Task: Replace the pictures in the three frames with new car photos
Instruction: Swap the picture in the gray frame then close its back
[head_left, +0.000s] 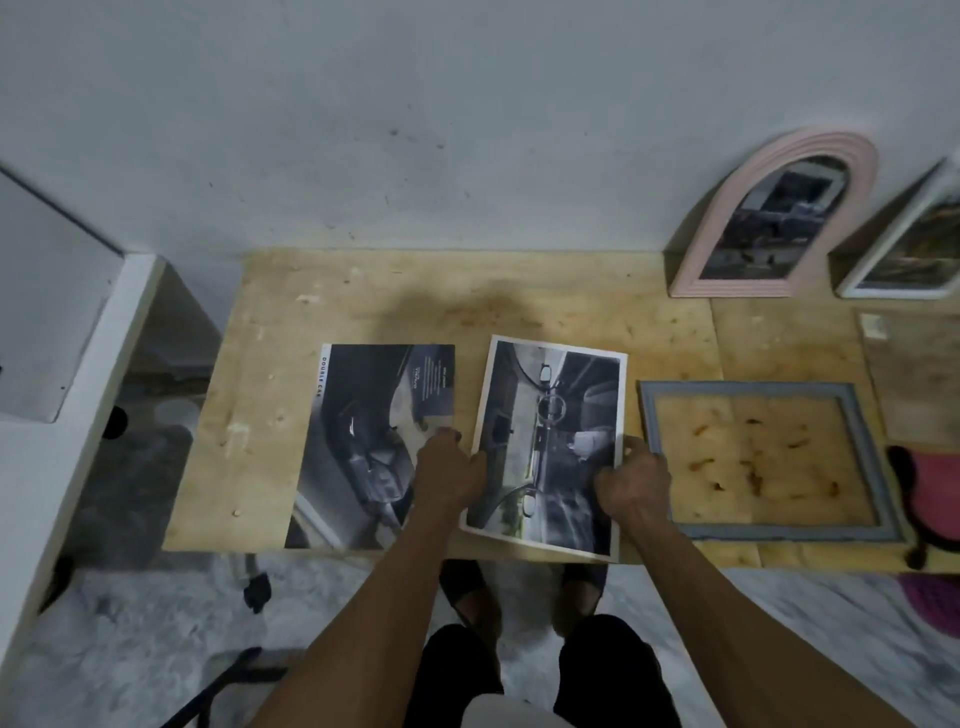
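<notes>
Far left on the pale plywood tabletop lies a dark glossy car brochure page, flat and untouched. Next along, the left hand pinches the left edge of a white-bordered car interior photo print, thumb over the paper, and the right hand has its grip clamped on the right edge, fingers curled. The sheet sits at the tabletop's near edge, its lower end overhanging slightly. It looks thin, light and floppy, easy to crease, so holding both long edges seems wise. Just right lies an empty grey rectangular wooden frame, flat, bare plywood showing through. Beyond it, a pink arched frame and a white rectangular frame lean against the wall.
</notes>
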